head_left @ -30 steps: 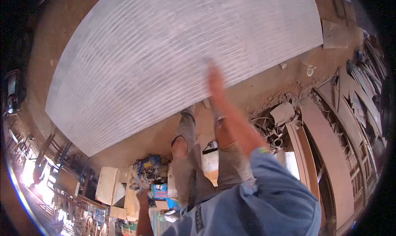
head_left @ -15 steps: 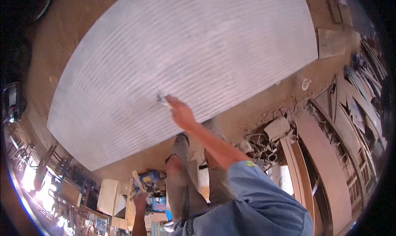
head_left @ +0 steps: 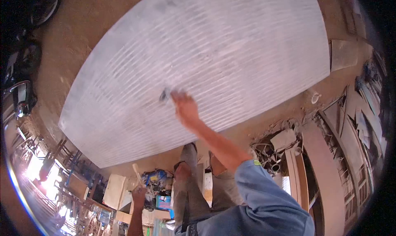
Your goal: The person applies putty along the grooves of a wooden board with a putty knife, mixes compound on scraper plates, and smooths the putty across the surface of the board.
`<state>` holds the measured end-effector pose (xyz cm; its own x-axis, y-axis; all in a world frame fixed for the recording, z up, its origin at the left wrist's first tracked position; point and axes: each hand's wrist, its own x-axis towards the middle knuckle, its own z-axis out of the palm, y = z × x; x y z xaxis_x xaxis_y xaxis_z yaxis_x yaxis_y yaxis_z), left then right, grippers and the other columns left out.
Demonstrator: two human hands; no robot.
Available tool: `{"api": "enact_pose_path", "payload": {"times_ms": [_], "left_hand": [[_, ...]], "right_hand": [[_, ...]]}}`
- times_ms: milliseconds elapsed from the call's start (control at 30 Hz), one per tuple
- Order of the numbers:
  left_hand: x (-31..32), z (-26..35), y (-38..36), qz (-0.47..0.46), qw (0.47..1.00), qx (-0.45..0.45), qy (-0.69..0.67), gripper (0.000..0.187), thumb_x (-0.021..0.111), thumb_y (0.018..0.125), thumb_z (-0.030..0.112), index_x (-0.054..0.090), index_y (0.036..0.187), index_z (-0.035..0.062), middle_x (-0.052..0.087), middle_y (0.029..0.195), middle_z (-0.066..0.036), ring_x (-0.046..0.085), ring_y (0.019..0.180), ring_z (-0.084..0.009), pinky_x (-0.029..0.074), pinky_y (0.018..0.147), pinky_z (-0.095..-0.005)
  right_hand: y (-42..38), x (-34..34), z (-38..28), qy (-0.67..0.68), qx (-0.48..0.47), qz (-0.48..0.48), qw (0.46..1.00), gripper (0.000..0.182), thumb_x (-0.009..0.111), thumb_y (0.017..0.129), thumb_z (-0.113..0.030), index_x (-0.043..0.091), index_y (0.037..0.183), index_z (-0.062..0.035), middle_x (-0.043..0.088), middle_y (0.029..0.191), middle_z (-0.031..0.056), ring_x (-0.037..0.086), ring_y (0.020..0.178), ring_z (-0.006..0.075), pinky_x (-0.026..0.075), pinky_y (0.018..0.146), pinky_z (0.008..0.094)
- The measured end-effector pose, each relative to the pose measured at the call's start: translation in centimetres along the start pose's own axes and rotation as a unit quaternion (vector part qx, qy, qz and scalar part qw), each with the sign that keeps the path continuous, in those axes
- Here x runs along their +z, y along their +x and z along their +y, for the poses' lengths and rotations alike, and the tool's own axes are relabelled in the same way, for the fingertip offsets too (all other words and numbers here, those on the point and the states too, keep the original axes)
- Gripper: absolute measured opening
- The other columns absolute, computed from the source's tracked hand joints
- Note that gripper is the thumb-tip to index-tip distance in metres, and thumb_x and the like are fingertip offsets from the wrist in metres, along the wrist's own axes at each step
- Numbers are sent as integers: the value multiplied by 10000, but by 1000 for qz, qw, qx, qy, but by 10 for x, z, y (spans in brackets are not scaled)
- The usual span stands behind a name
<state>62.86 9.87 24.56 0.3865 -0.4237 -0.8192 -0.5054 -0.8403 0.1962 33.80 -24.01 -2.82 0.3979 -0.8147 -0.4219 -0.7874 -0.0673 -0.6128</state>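
A large white ribbed panel (head_left: 231,50) with a curved outer edge lies in front of me on the floor. My right hand (head_left: 185,108) is over its near middle, blurred, with fingers bent. At the fingertips is a small dark grey, flat-looking piece (head_left: 164,95), too smeared to name; the hand seems to grip it against the ribs. Low on the left, my left hand (head_left: 139,191) is closed around a pale wooden stick-like handle (head_left: 136,170) that points up toward the panel. Whatever else belongs to that handle is hidden.
Bare brown ground (head_left: 103,13) surrounds the panel. A white cup-like ring (head_left: 315,97) sits off its right edge. Long boards (head_left: 321,162) and scrap lie at right. A blue box (head_left: 163,202) and clutter are by my legs. Motorbike-like parts (head_left: 22,100) stand far left.
The view has shifted, so the panel sits slightly farther right. My right hand has moved a little over the ribs, with the dark piece at its fingertips. My left hand still holds the wooden handle.
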Motion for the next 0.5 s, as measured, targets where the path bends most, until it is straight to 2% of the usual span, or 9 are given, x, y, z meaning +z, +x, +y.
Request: {"api": "enact_pose_path", "payload": {"times_ms": [33,100,133,200,233,267,367,467,500], "left_hand": [[-7,-15,6,5,998,60,8,150,685,754,153,634,751,12,581,692,-3,497,652,-123,403,593,-316],[-12,-29,6,54,993,-65,-78,172,698,747,165,645,766,3,573,673,-13,497,639,-134,411,597,-333],[-21,-7,-6,34,989,-145,15,200,703,746,189,649,783,0,563,653,-46,503,641,-142,419,605,-344],[-10,-168,-46,36,861,93,500,223,697,763,205,693,813,-12,641,689,-67,535,580,-120,449,555,-329],[-12,-172,-67,-59,988,-106,95,202,697,774,178,700,805,-22,643,662,-46,546,572,-111,458,549,-317],[-15,-157,-85,21,903,-324,-283,184,697,785,151,707,797,-32,646,635,-25,556,564,-101,468,543,-304],[-5,-72,-90,18,954,-241,-175,160,695,793,150,705,797,-9,625,652,-13,514,597,-90,433,549,-307],[14,-49,-55,48,960,-189,-203,131,678,783,140,664,773,10,596,692,17,511,656,-99,437,600,-320],[13,13,-31,19,975,-161,-154,146,681,787,157,665,813,14,598,732,31,513,674,-100,435,608,-309]], "right_hand": [[-2,-11,-6,124,36,-57,990,522,479,880,-71,442,1400,-97,510,1373,182,503,1248,344,400,1028,496],[28,-65,37,146,161,-61,974,491,460,881,-53,474,1370,-91,544,1327,189,530,1213,331,433,996,479],[41,-88,86,51,83,147,984,462,435,901,-60,484,1360,-84,558,1300,195,541,1184,338,454,972,468],[84,-158,218,-52,178,258,948,427,444,950,-142,472,1368,-58,579,1277,178,546,1178,327,452,974,446],[98,-211,251,-100,189,342,915,434,462,960,-179,462,1373,-48,579,1279,180,554,1169,326,457,959,454],[109,-220,241,-97,187,338,917,434,462,960,-179,462,1373,-48,579,1279,180,554,1169,326,457,959,454],[133,-204,191,-99,276,282,913,534,523,907,-153,405,1423,-84,568,1270,181,610,1052,351,513,850,455],[103,-67,65,-159,58,189,967,478,432,911,-72,425,1387,-33,552,1260,242,519,1188,382,424,979,500],[86,-23,30,-44,-5,119,992,502,442,879,-49,431,1380,-25,562,1249,240,527,1169,409,426,974,527]]}}
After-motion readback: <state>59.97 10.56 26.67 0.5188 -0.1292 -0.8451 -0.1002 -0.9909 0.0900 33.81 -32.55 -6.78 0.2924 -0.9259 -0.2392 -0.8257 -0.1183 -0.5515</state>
